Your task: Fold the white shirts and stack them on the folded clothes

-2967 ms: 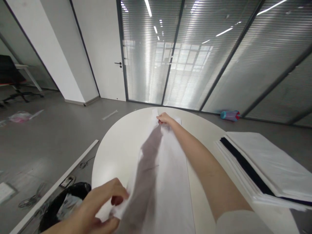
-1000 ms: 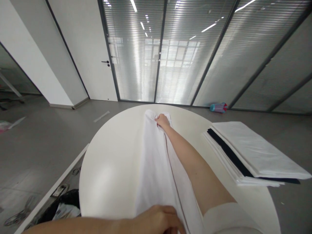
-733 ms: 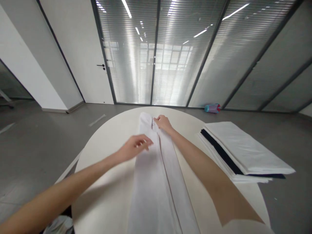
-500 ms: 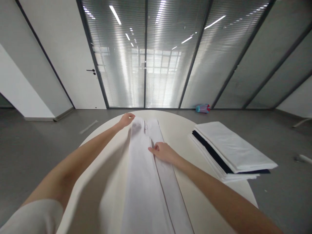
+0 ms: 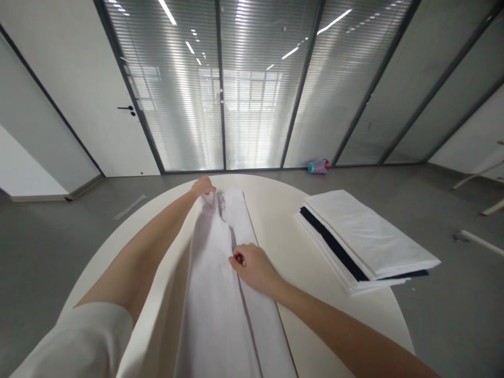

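A long white garment (image 5: 210, 294) lies lengthwise on the table, with an open edge running down its length and a gap near the far end. I cannot make out which kind of garment it is. At its far left corner, my left hand (image 5: 203, 186) pinches the cloth and lifts it slightly. My right hand (image 5: 254, 266) is lower down, over the middle seam, its fingers curled and pinched on the edge of the upper layer. The fingertips partly hide the cloth they grip.
The round white table (image 5: 275, 205) carries a stack of folded white cloth (image 5: 366, 231) on the right, with a dark layer (image 5: 334, 247) in it. A blue and red object (image 5: 318, 166) lies on the floor by the glass partition (image 5: 252, 105). Pale furniture legs (image 5: 478, 241) show at far right.
My left hand has closed on the garment's far left corner and pulled it a little outward. My right hand has moved slightly nearer along the seam. The view has shifted right.
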Tool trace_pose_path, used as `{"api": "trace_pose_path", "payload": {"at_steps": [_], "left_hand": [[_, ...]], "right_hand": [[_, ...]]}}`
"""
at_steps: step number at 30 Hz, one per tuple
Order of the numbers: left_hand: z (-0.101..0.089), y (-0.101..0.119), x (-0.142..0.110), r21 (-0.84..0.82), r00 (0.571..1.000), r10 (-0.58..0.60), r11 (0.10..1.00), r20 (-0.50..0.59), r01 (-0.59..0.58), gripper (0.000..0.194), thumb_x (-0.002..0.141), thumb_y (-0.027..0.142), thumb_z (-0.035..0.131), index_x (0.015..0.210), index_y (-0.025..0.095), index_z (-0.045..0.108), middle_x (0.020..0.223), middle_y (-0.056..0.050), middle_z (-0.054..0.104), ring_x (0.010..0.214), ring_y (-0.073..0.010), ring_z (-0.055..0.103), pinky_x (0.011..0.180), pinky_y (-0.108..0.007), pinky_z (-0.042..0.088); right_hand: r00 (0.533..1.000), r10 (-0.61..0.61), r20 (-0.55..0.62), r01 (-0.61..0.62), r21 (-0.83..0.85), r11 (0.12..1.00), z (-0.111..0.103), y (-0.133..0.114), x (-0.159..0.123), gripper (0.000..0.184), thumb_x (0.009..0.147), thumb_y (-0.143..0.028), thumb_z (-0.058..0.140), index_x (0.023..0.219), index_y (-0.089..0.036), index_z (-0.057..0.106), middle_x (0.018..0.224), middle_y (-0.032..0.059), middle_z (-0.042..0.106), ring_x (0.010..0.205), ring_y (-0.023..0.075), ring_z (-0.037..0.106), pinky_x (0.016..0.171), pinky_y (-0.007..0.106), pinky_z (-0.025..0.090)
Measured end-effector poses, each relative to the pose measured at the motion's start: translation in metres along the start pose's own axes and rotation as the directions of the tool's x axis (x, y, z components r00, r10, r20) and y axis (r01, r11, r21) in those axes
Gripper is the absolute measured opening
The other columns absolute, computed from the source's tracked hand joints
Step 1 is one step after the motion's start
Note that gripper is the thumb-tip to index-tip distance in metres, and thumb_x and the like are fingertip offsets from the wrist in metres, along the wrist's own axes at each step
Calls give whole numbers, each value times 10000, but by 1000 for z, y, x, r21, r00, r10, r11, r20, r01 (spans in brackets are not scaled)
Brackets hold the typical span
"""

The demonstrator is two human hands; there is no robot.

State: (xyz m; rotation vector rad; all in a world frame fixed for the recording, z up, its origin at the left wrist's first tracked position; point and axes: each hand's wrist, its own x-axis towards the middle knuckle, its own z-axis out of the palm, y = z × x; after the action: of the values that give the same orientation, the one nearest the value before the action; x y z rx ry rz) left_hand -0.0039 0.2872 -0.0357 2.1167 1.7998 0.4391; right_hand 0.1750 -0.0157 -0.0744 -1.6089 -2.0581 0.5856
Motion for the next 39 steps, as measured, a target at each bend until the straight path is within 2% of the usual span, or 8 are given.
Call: {"api": "trace_pose_path", "payload": {"at_steps": [4,9,17,21,25,29,33,39], "left_hand": [[-7,-2,8,8,997,-77,997,-17,77,143,746,231,645,772,109,716,570,-69,671,621,-193,680,600,-230,507],[0,-2,12,11,999,-32,999,-3,32,256,855,350,612,786,121,704,594,-68,672,586,-185,667,544,-223,478],[43,-3,1,93,981,30,996,-189,-13,374,914,514,567,1045,172,649,1072,-160,709,1110,-329,645,912,-390,499],[60,-1,-9,55,969,66,997,-236,-54,417,990,494,426,1193,164,578,1139,-180,660,1079,-302,655,933,-412,494],[57,-5,-17,19,947,179,983,-268,-180,391,1023,391,334,1244,169,568,1217,-156,601,1081,-228,639,960,-352,495],[51,-17,-27,39,911,344,938,-229,-344,379,910,148,427,1226,185,634,1233,-106,600,1111,-200,601,1011,-329,470],[48,-28,-34,113,868,450,893,-208,-436,572,764,23,464,1257,231,667,1365,-106,527,1297,-284,457,1104,-470,366],[43,-16,-32,294,736,670,725,-92,-623,340,731,33,504,799,232,771,1314,-89,535,1271,-311,420,1041,-512,354]], "right_hand": [[999,28,25,-28,-12,1000,1,3,1,173,891,-208,572,725,-183,616,734,15,628,758,152,515,705,270,311],[999,15,36,-14,-35,999,0,3,2,187,868,-222,576,684,-185,584,731,11,619,751,149,493,688,271,287],[999,8,44,0,-189,982,-4,2,0,181,877,-238,561,715,-175,611,795,38,619,776,162,499,708,291,289],[999,12,41,-6,-152,988,-4,4,1,184,874,-234,569,705,-172,610,791,37,604,770,159,497,712,284,309],[999,16,46,-12,-91,996,-5,6,2,198,870,-214,572,678,-170,595,774,29,581,761,151,495,713,275,328],[998,30,48,-27,-52,998,-5,8,4,211,871,-191,565,661,-167,579,764,27,564,765,146,494,724,268,334],[999,24,39,-22,-50,999,-4,8,4,204,867,-192,574,665,-167,581,764,25,563,761,145,480,725,266,326],[999,-12,36,13,-32,999,-3,10,4,199,858,-176,582,660,-163,591,745,17,561,735,134,466,725,261,325]]}}
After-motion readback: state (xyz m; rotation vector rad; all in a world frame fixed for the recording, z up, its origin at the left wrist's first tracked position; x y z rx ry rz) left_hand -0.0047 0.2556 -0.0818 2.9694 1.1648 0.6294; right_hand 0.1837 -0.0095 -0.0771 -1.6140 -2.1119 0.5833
